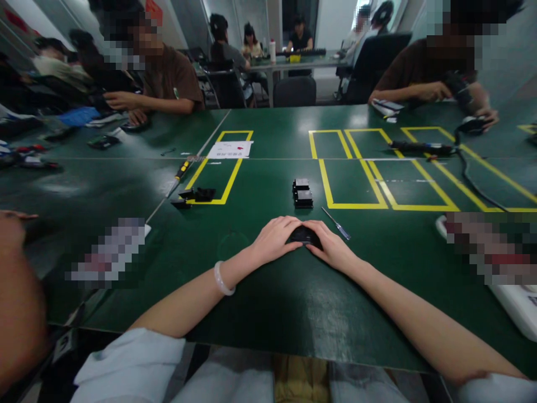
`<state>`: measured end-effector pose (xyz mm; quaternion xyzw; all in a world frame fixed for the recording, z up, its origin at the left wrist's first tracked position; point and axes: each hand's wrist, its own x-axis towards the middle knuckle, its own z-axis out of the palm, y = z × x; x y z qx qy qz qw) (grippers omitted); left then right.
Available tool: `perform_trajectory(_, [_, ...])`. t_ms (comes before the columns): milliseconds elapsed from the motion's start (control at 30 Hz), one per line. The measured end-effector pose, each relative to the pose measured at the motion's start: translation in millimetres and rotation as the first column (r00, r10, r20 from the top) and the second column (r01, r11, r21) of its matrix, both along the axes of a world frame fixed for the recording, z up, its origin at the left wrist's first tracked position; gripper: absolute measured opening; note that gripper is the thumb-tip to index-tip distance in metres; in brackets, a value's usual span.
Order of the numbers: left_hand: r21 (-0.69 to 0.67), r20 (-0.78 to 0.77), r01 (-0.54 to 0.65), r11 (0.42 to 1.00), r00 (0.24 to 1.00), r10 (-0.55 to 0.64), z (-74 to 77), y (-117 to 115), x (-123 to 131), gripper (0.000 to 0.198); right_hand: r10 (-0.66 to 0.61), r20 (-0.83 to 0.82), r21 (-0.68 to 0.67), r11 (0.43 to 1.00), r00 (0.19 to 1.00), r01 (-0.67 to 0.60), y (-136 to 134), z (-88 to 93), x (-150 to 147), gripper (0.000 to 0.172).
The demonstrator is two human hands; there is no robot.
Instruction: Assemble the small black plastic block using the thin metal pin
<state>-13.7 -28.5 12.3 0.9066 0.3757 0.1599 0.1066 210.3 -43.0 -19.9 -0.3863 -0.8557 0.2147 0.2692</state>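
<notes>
A small black flat part (302,237) lies on the green table between my hands. From the left, my left hand (278,235) grips its edge with curled fingers. My right hand (329,242) holds the opposite side, and the fingertips of both hands meet at the far edge. The part's underside and far side are hidden by my fingers. Just beyond my hands stand two black box-like servo-type units (302,193), one behind the other. A thin screwdriver (337,224) lies to the right of my right hand.
Black bracket-like pieces (197,196) lie at the left beside yellow tape outlines (226,197). A yellow-black screwdriver (182,170) and a paper sheet (231,149) are farther back. A blurred tray-like item (514,302) sits at right. Co-workers sit across; another person's arm (19,302) is at left.
</notes>
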Motion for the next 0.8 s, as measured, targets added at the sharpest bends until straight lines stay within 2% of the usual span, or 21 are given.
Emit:
perform_trajectory(133, [-0.013, -0.019, -0.035, 0.999, 0.999, 0.034, -3.6, 4, 6, 0.038, -0.016, -0.030, 0.017, 1.000, 0.999, 0.016, 2, -1.5, 1, 0.059])
perform_trajectory(300, [0.025, -0.061, -0.097, 0.995, 0.993, 0.099, 3.4, 9, -22, 0.031, -0.062, 0.011, 0.132, 0.989, 0.998, 0.060, 2, 1.6, 3, 0.051])
perform_trajectory(467, [0.098, -0.160, -0.223, 0.970, 0.958, 0.236, 11.2, 20, -85, 0.031, -0.159, 0.040, 0.240, 0.960, 0.987, 0.145, 6, 6.8, 14, 0.042])
perform_trajectory(600, [0.202, -0.251, -0.340, 0.919, 0.889, 0.384, 15.4, 29, -145, 0.031, -0.230, 0.028, 0.292, 0.933, 0.973, 0.212, 12, 10.6, 26, 0.037])
perform_trajectory(800, [0.341, -0.317, -0.383, 0.859, 0.813, 0.488, 17.5, 33, -218, 0.032, -0.322, -0.002, 0.318, 0.897, 0.947, 0.306, 21, 11.2, 48, 0.032])
